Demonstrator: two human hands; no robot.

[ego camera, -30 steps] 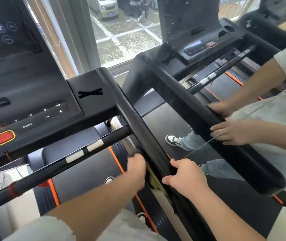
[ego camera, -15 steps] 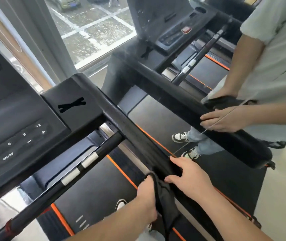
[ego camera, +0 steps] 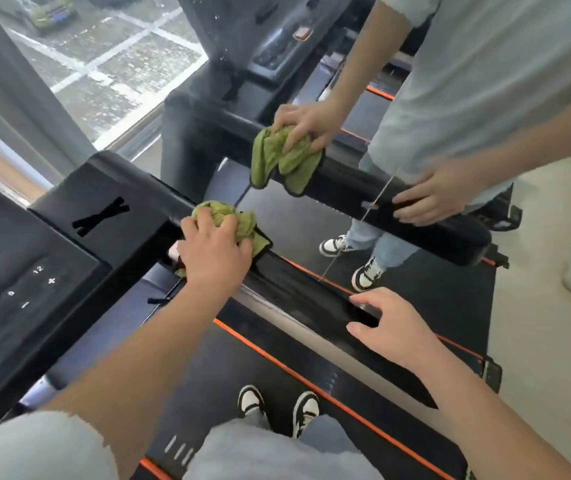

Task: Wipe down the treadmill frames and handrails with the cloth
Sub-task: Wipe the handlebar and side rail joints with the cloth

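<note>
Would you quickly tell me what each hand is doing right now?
Left hand: grips the green cloth on the handrail.
Right hand: open, fingers resting on the handrail.

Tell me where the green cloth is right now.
Head view, centre-left: the green cloth is bunched under the left hand on the black handrail, just beside the console corner.

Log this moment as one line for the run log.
step: wiping handrail | left hand: grips green cloth, pressed on handrail near console | right hand: open, fingers on handrail nearer the person
</note>
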